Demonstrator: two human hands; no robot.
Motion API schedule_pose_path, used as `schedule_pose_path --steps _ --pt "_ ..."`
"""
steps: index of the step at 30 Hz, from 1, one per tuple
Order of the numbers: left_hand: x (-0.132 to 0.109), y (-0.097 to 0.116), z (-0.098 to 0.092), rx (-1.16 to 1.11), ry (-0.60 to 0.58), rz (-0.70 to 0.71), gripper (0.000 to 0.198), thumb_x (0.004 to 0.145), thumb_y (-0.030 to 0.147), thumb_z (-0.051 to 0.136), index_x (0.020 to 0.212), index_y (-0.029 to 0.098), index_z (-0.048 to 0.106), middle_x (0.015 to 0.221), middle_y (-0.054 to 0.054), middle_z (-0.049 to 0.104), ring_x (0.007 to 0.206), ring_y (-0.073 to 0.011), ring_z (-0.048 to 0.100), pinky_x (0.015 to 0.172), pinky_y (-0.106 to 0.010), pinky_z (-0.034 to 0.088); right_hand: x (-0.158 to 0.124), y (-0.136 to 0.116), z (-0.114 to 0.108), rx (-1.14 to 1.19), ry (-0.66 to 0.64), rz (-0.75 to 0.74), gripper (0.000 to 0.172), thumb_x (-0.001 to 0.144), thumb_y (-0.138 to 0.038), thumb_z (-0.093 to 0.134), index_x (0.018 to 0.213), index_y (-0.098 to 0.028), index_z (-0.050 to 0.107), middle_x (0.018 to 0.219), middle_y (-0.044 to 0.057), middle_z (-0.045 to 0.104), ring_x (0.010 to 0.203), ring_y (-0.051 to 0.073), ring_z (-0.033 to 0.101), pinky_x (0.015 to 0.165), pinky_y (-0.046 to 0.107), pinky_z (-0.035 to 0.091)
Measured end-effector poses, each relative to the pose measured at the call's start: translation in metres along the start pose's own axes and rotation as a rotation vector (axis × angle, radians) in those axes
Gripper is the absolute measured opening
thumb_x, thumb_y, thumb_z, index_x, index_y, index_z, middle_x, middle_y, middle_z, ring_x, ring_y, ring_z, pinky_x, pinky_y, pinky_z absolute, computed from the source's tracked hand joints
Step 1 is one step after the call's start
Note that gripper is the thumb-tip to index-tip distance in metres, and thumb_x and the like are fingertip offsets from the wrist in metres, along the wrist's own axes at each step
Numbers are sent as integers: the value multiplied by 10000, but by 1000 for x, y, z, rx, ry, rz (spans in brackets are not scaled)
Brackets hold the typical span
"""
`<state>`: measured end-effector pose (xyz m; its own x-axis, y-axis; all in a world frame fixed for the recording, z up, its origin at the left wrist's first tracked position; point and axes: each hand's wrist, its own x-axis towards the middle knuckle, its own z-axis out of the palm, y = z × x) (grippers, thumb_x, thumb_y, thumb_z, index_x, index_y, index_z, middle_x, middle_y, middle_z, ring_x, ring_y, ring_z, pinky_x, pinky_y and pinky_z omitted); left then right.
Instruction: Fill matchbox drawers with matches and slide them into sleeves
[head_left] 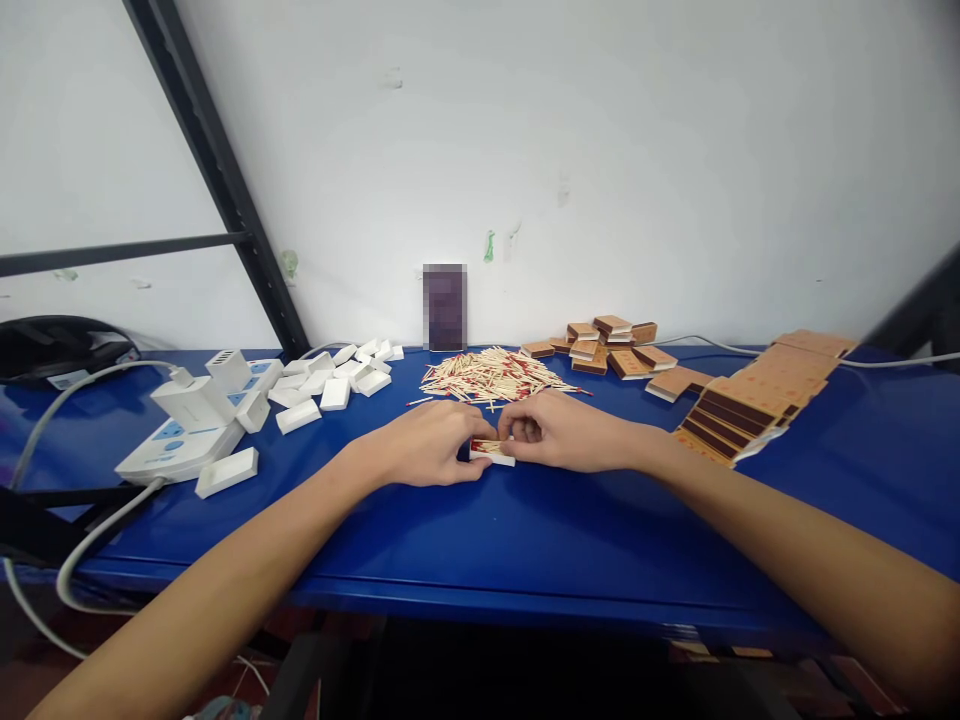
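Observation:
Between my hands, low over the blue table, is a small white matchbox tray (496, 459) with red-tipped matches (489, 446) lying in it. My left hand (433, 442) grips the tray's left end between thumb and fingers. At the other end, my right hand (551, 430) is curled, its thumb and forefinger closed on the matches in the tray; part of the matches is hidden by the fingers. Just beyond both hands spreads a heap of loose matches (499, 375) with red heads.
Several empty white trays (335, 393) lie left, one tray (227, 472) near a power strip (180, 450) with chargers and cables. Filled brown matchboxes (630, 362) and flat brown sleeves (772, 385) are on the right. A blurred dark rectangle (445, 307) leans against the wall.

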<state>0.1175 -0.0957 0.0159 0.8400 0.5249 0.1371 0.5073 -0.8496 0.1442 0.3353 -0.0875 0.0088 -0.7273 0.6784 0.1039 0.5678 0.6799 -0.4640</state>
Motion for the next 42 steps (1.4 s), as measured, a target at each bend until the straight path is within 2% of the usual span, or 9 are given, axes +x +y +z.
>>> schedule_pose_path --steps 5,15,21,27,31,35,38,42 --pt "1 -3 4 27 15 -3 246 861 283 556 1054 187 673 925 -52 672 827 -184 617 763 -305 445 0 2 1 1 -8 -19 247 872 -388 551 801 -167 635 649 -10 623 557 104 513 535 228 345" --pt "2 -3 8 26 66 23 233 884 349 573 991 167 672 840 -36 623 760 -162 585 699 -281 426 -1 3 3 -140 56 -96 130 846 -253 571 765 -173 632 606 -34 575 540 91 469 547 229 295" --pt "1 -3 5 -15 97 11 223 870 359 581 947 169 666 885 -34 625 778 -151 586 720 -268 440 -1 1 6 -220 118 -121 187 875 -316 555 786 -174 638 692 -2 628 613 113 507 593 247 310" --pt "1 -3 3 40 141 8 247 863 384 562 908 166 668 940 -41 616 848 -170 584 777 -294 447 -1 -3 7 -275 195 -141 176 894 -255 509 834 -170 650 814 35 620 746 147 540 674 269 346" --pt "1 -6 3 104 83 -24 297 836 432 591 946 168 669 961 -46 616 859 -190 591 761 -306 447 -1 -1 9 -327 210 -109 215 916 -234 462 904 -184 671 885 52 598 803 164 545 705 282 358" --pt "1 -7 4 80 33 -61 238 857 371 573 964 181 668 906 -34 633 798 -175 597 716 -290 434 2 3 10 -354 274 -10 224 894 -163 436 925 -172 658 922 64 623 866 185 560 757 294 378" --pt "0 -5 2 34 30 -46 225 843 358 591 963 180 658 920 -36 640 800 -173 596 716 -283 431 5 7 10 -358 328 88 251 866 -105 424 987 -153 639 988 86 634 919 200 569 799 304 391" --pt "-1 -8 -1 -10 77 -31 314 852 442 580 1019 181 632 891 -30 646 758 -165 580 685 -280 415 6 11 13 -396 284 131 286 870 -89 427 1062 -144 631 1034 111 622 994 223 561 835 318 399"
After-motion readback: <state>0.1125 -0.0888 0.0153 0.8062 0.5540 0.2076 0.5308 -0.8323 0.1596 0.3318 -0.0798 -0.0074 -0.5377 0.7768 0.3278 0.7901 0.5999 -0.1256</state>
